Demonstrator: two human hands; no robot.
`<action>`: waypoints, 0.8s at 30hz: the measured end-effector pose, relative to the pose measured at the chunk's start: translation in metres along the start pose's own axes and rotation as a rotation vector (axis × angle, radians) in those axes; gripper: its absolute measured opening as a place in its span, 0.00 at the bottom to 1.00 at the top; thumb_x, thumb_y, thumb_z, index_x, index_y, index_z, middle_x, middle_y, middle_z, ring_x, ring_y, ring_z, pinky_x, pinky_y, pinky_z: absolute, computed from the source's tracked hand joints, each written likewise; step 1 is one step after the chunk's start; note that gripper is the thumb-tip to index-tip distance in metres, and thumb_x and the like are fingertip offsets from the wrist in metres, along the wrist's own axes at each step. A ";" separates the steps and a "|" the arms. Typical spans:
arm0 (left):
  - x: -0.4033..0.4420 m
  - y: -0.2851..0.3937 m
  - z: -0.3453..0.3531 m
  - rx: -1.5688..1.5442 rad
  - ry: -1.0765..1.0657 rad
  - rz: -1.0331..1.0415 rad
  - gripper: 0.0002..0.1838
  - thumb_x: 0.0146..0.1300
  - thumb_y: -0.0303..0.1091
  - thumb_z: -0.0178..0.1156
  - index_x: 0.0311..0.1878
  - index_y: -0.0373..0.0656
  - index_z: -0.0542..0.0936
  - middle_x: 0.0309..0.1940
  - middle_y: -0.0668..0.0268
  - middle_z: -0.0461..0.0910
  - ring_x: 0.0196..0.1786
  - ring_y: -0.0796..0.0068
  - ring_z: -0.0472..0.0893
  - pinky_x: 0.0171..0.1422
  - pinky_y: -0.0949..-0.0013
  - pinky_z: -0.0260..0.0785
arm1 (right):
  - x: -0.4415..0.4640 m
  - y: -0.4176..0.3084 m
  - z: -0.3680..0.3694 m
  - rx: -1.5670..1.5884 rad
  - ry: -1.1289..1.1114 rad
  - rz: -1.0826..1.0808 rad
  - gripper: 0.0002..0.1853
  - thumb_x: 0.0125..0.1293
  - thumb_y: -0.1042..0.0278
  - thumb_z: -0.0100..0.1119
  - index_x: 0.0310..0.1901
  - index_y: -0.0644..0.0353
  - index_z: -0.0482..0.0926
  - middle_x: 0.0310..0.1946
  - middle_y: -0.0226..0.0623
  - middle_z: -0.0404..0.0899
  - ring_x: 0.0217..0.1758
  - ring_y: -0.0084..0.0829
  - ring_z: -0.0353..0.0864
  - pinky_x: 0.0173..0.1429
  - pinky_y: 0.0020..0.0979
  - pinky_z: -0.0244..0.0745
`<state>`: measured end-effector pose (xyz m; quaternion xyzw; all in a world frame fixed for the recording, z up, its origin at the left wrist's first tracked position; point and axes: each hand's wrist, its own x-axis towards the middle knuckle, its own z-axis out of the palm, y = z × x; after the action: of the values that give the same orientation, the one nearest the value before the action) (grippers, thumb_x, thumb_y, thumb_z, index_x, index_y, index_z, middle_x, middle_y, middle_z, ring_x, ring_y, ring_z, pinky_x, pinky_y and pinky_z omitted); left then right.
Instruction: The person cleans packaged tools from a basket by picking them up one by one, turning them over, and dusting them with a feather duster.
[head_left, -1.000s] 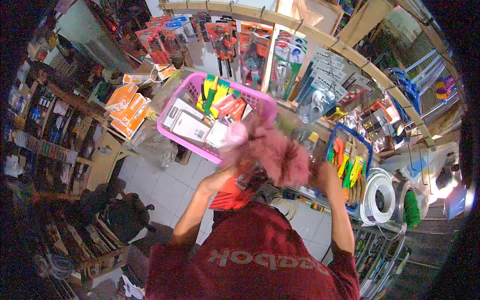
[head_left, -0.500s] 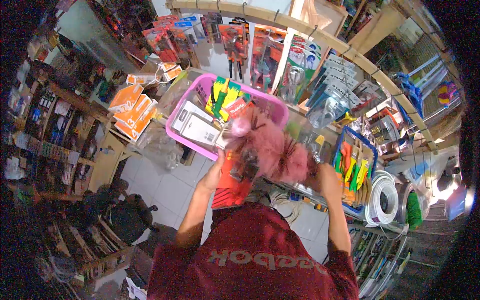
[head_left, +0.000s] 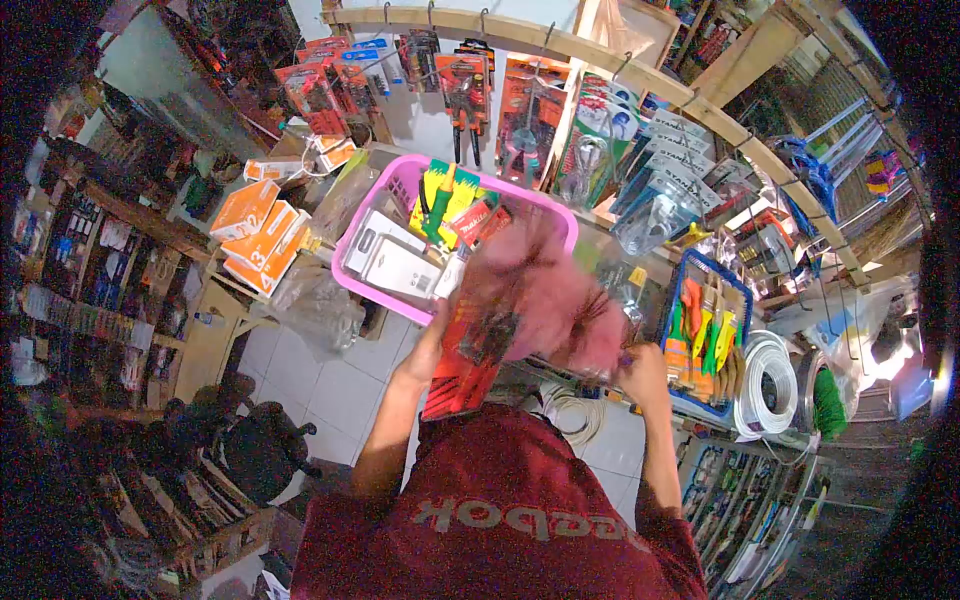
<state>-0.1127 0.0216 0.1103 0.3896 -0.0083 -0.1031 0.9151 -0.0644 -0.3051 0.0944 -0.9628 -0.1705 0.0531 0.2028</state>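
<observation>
My left hand (head_left: 428, 345) is closed on a red and black package (head_left: 470, 355), held upright near the front of the pink basket. In my right hand (head_left: 642, 372) is the end of a fluffy pink duster (head_left: 560, 305), blurred, lying across the package's upper part and the basket's right side. The pink basket (head_left: 352, 235) holds white blister packs (head_left: 395, 262), a yellow and green packet (head_left: 447, 200) and a red box (head_left: 472, 222).
Orange boxes (head_left: 262, 238) stand left of the basket. A blue basket of paintbrushes (head_left: 745, 300) and a white cable coil (head_left: 767, 385) are at the right. Packaged tools (head_left: 465, 100) hang from a wooden rail (head_left: 450, 18) behind.
The duster has shifted over the package, and its pink tip no longer shows apart. My right hand has moved slightly left and down. The package now stands more clearly in my left hand.
</observation>
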 end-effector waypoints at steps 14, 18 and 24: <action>0.011 -0.015 -0.002 0.268 0.259 0.244 0.32 0.71 0.52 0.34 0.71 0.46 0.43 0.69 0.63 0.49 0.70 0.68 0.52 0.71 0.63 0.48 | 0.001 -0.136 0.017 0.646 -0.293 -0.063 0.13 0.57 0.72 0.53 0.43 0.66 0.76 0.35 0.43 0.79 0.39 0.32 0.76 0.45 0.35 0.69; 0.008 -0.005 -0.007 0.162 0.281 0.340 0.33 0.70 0.55 0.33 0.71 0.45 0.44 0.68 0.64 0.52 0.70 0.68 0.52 0.72 0.63 0.46 | -0.007 -0.123 0.067 0.644 -0.393 -0.036 0.16 0.56 0.67 0.53 0.43 0.69 0.75 0.37 0.51 0.79 0.41 0.42 0.78 0.48 0.38 0.69; 0.005 0.006 -0.022 0.269 0.365 0.425 0.36 0.70 0.54 0.33 0.71 0.44 0.36 0.70 0.61 0.44 0.71 0.67 0.48 0.72 0.62 0.43 | -0.020 -0.125 0.055 0.501 -0.591 0.016 0.16 0.55 0.65 0.53 0.43 0.67 0.75 0.40 0.53 0.78 0.46 0.44 0.77 0.51 0.39 0.68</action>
<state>-0.1044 0.0401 0.0990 0.5090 0.0615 0.1645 0.8427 -0.1310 -0.1842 0.0963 -0.8281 -0.1956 0.3698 0.3733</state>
